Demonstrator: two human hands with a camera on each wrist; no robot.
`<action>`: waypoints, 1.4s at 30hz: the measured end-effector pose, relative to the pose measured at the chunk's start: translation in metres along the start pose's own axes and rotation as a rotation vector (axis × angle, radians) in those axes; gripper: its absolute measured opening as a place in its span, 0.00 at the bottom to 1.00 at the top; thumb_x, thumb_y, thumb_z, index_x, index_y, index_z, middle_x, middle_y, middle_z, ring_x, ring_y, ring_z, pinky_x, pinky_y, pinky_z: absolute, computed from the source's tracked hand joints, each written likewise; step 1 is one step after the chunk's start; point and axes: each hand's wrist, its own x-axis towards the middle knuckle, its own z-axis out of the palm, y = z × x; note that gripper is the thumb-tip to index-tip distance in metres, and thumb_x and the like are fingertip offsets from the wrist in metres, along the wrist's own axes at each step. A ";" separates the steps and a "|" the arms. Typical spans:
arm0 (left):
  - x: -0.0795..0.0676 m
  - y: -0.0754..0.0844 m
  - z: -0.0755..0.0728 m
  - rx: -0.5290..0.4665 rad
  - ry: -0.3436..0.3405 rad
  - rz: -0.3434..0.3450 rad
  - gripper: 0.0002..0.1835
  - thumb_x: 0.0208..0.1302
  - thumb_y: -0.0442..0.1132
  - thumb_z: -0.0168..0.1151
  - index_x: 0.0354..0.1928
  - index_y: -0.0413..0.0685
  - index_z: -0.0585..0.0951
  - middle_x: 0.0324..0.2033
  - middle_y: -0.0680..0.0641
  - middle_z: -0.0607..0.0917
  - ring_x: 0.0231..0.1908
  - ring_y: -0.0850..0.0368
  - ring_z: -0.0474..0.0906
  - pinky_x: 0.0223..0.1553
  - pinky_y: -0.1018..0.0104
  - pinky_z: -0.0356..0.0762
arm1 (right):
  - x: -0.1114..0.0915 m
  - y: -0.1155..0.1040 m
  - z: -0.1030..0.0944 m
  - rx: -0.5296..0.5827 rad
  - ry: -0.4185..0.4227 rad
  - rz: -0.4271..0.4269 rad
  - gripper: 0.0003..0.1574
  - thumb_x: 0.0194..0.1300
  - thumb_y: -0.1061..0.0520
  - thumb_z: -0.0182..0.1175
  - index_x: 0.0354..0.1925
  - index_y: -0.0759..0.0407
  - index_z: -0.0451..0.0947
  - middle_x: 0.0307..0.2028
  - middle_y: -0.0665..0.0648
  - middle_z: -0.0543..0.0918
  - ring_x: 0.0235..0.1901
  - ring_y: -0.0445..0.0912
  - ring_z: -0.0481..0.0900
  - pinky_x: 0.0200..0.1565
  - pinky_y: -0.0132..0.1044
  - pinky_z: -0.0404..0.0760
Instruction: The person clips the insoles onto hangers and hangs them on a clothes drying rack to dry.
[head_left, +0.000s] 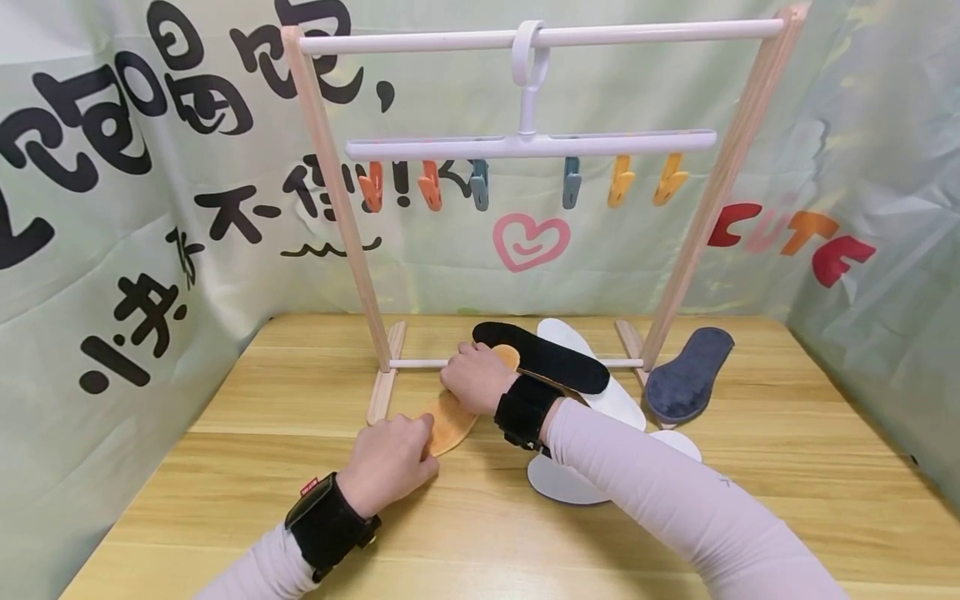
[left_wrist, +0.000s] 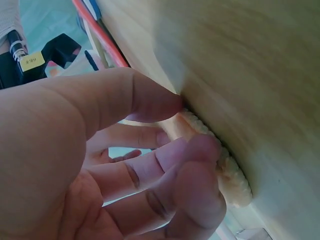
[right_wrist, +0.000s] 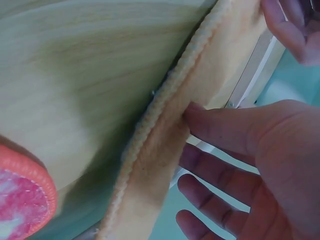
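An orange fuzzy insole [head_left: 452, 427] with a scalloped edge lies slantwise on the wooden table. My left hand [head_left: 390, 462] holds its near end, thumb [left_wrist: 157, 100] at the edge and fingers bent over the top. Farther along, my right hand [head_left: 480, 379] rests over the insole. In the right wrist view its thumb [right_wrist: 205, 120] touches the top face, while the other fingers reach loosely past the far edge. The right hand hides part of the insole, whose far tip shows beside a black insole [head_left: 547, 358].
A white insole [head_left: 622, 404] lies under the black one, and a grey one [head_left: 566, 483] is partly hidden by my right sleeve. A dark fuzzy insole [head_left: 688, 375] lies by the rack's right foot. On the wooden rack hangs a white hanger [head_left: 525, 147] with several coloured clips.
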 end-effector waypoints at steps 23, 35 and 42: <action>0.006 -0.012 -0.001 0.011 0.005 -0.034 0.14 0.55 0.33 0.74 0.29 0.50 0.74 0.17 0.54 0.70 0.17 0.57 0.67 0.13 0.63 0.61 | -0.005 0.011 0.008 0.165 0.025 0.022 0.13 0.67 0.63 0.69 0.26 0.50 0.81 0.34 0.53 0.87 0.38 0.50 0.82 0.37 0.46 0.85; 0.005 -0.016 -0.002 0.037 0.043 -0.036 0.11 0.59 0.29 0.72 0.33 0.47 0.77 0.18 0.51 0.73 0.17 0.55 0.69 0.12 0.59 0.65 | -0.005 0.017 0.012 0.273 0.021 0.020 0.26 0.66 0.63 0.68 0.18 0.50 0.67 0.22 0.47 0.71 0.25 0.43 0.70 0.26 0.41 0.72; 0.006 -0.017 0.000 0.043 0.043 -0.044 0.10 0.59 0.30 0.72 0.33 0.47 0.77 0.18 0.50 0.74 0.16 0.55 0.70 0.12 0.59 0.66 | -0.003 0.017 0.017 0.306 0.001 0.033 0.27 0.69 0.60 0.68 0.17 0.49 0.67 0.22 0.48 0.74 0.25 0.44 0.73 0.27 0.44 0.75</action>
